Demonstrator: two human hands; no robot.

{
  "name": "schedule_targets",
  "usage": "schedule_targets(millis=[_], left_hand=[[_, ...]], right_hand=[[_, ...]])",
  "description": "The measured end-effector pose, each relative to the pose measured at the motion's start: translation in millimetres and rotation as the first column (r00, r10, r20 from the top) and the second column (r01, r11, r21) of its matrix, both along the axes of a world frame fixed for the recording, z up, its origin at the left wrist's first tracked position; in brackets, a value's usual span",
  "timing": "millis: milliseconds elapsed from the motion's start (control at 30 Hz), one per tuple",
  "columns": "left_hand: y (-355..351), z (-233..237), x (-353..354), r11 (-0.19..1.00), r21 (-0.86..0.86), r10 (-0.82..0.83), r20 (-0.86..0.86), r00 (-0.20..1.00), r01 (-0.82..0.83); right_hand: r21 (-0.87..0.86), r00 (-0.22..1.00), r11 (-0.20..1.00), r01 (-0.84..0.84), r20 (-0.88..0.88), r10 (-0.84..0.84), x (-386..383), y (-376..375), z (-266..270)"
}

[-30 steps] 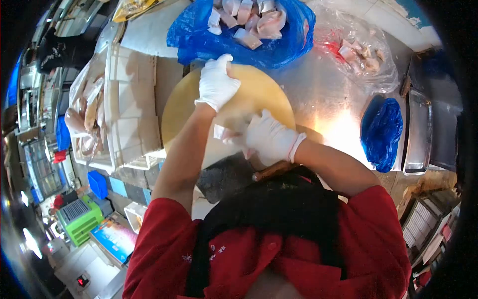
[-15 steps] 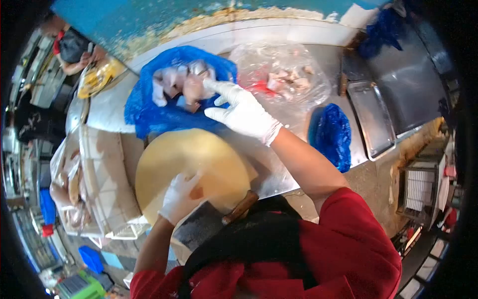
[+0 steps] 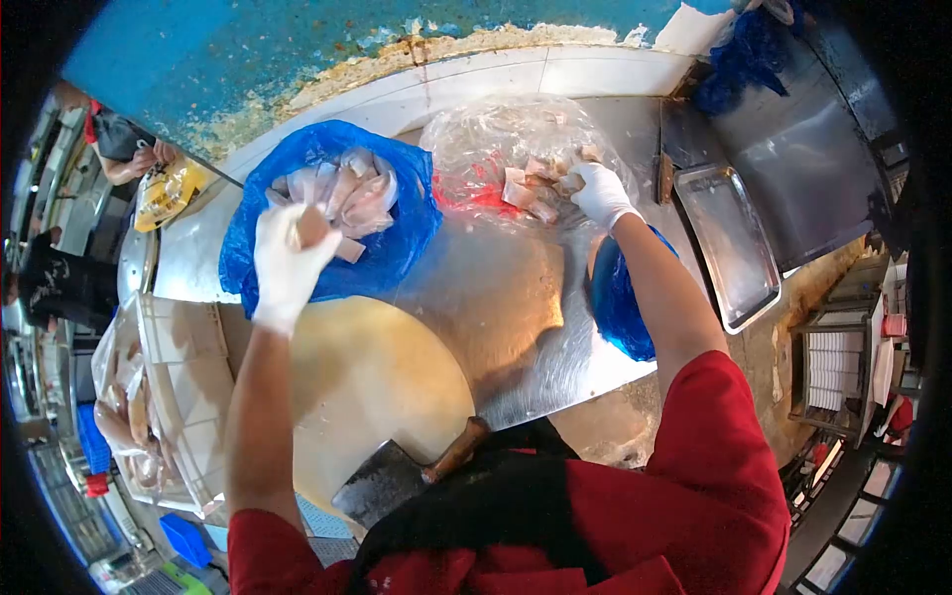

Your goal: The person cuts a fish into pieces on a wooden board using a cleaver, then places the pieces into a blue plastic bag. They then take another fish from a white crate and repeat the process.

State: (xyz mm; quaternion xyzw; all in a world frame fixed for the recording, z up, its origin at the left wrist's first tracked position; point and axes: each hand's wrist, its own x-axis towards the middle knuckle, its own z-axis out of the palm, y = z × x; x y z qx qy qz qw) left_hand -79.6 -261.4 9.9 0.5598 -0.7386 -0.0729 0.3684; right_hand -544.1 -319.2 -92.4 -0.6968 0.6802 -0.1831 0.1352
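My left hand (image 3: pixel 290 263), in a white glove, is closed around a brownish piece of raw meat (image 3: pixel 312 228) at the near left side of an open blue plastic bag (image 3: pixel 402 260). Pale raw meat pieces (image 3: pixel 347 193) fill the middle of that bag. My right hand (image 3: pixel 602 194), also gloved, reaches to the right side of a clear plastic bag (image 3: pixel 466 134) with cut meat chunks (image 3: pixel 535 188) in it. Its fingers are pinched at the chunks; their tips are partly hidden. A round chopping block (image 3: pixel 387 367) stands below my left hand, with a cleaver (image 3: pixel 382 483) at its near edge.
A crumpled blue bag (image 3: pixel 623 307) lies under my right forearm on the steel table (image 3: pixel 486 297). Further right is a metal tray (image 3: pixel 729 243). A white crate (image 3: pixel 183 367) with bagged meat stands at left. Another person (image 3: pixel 124 149) is at the far left, beside a yellow bag (image 3: pixel 169 193).
My left hand has gone from the chopping block up to the blue bag and now grips a piece of meat. My right hand has moved from the blue bag to the clear bag.
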Motion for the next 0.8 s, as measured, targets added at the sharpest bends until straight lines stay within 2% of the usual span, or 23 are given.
schedule_targets(millis=[67, 100, 133, 167, 200, 233, 267, 300, 333, 367, 400, 467, 500, 533, 567, 600, 633, 667, 700, 733, 767, 800], left_hand=[[-27.6, -5.9, 4.3, 0.999, 0.005, 0.042, 0.33, 0.943, -0.047], [-24.2, 3.3, -4.8, 0.991, 0.019, 0.114, 0.443, 0.889, -0.136], [-21.6, 6.5, -7.9, 0.99, 0.016, 0.12, 0.441, 0.889, -0.142], [-17.6, 8.7, -9.2, 0.999, 0.025, 0.014, 0.315, 0.949, -0.023], [-11.3, 11.3, -11.1, 0.995, 0.018, -0.099, 0.186, 0.978, 0.097], [4.1, 14.8, -17.0, 0.985, 0.111, -0.134, 0.014, 0.991, 0.131], [25.4, 25.5, -31.7, 0.936, 0.276, -0.138, -0.285, 0.949, 0.219], [41.3, 27.1, -39.0, 0.868, 0.356, -0.165, -0.452, 0.877, 0.347], [62.0, 31.5, -45.0, 0.756, 0.469, -0.122, -0.585, 0.802, 0.457], [83.1, 41.0, -56.0, 0.714, 0.519, -0.026, -0.651, 0.759, 0.47], [101.0, 36.7, -56.4, 0.722, 0.475, -0.056, -0.685, 0.726, 0.504], [138.3, 24.5, -49.2, 0.706, 0.44, -0.015, -0.775, 0.632, 0.556], [152.4, 23.2, -39.3, 0.72, 0.448, 0.011, -0.772, 0.636, 0.531], [164.5, 22.9, -28.1, 0.749, 0.463, 0.088, -0.779, 0.621, 0.474], [178.1, 21.5, -15.9, 0.773, 0.479, 0.164, -0.784, 0.599, 0.416], [194.0, 16.7, -1.1, 0.797, 0.484, 0.269, -0.82, 0.506, 0.36], [208.5, 12.9, 9.2, 0.817, 0.507, 0.359, -0.82, 0.446, 0.274], [222.0, 7.8, 20.1, 0.826, 0.531, 0.438, -0.816, 0.378, 0.19], [231.4, -8.7, 29.9, 0.832, 0.529, 0.444, -0.816, 0.371, 0.168], [238.4, -32.4, 37.9, 0.841, 0.534, 0.445, -0.771, 0.456, 0.083], [244.7, -47.6, 43.5, 0.846, 0.532, 0.449, -0.716, 0.534, 0.003], [250.6, -51.7, 49.6, 0.847, 0.532, 0.455, -0.721, 0.523, -0.004]], right_hand=[[0.102, 0.999, 0.994, 0.043, -0.036, -0.04, 2.5, 7.5, 23.3], [0.019, 0.998, 0.999, 0.041, -0.049, -0.04, 8.9, 14.4, 40.2], [0.016, 0.998, 0.999, 0.035, -0.051, -0.034, 14.2, 21.1, 52.5], [0.003, 0.986, 1.0, -0.027, 0.166, 0.026, 20.2, 30.1, 64.1], [-0.019, 0.922, 0.996, -0.084, 0.377, 0.085, 28.3, 41.0, 75.9], [-0.013, 0.919, 0.995, -0.096, 0.384, 0.093, 41.6, 53.2, 89.7], [0.17, 0.751, 0.951, -0.26, 0.655, 0.088, 60.7, 66.1, 104.3], [0.286, 0.52, 0.838, -0.465, 0.854, -0.003, 83.8, 79.7, 117.4], [0.266, 0.52, 0.802, -0.535, 0.851, 0.065, 109.9, 94.0, 128.9], [0.249, 0.474, 0.744, -0.62, 0.875, 0.102, 132.6, 103.0, 128.1], [0.231, 0.423, 0.677, -0.699, 0.897, 0.131, 154.6, 112.6, 126.9], [0.288, 0.451, 0.608, -0.74, 0.883, 0.13, 200.5, 135.0, 135.0], [0.267, 0.424, 0.659, -0.703, 0.901, 0.088, 222.3, 147.9, 130.5], [0.268, 0.42, 0.636, -0.724, 0.902, 0.099, 236.3, 160.4, 121.3], [0.193, 0.459, 0.767, -0.612, 0.876, 0.146, 249.0, 174.7, 110.4], [0.098, 0.501, 0.869, -0.484, 0.846, 0.184, 258.9, 190.7, 106.3], [0.07, 0.678, 0.843, -0.533, 0.631, 0.377, 258.8, 211.0, 114.9], [-0.123, 0.607, 0.727, -0.675, 0.467, 0.643, 256.4, 230.0, 107.1], [0.007, 0.57, 0.611, -0.792, 0.369, 0.734, 253.1, 251.1, 104.1], [0.013, 0.479, 0.482, -0.876, 0.136, 0.867, 248.2, 267.6, 96.5], [0.198, 0.402, 0.382, -0.903, 0.067, 0.913, 251.2, 276.5, 103.6], [0.384, 0.313, 0.285, -0.878, 0.011, 0.95, 253.5, 283.3, 110.6]])
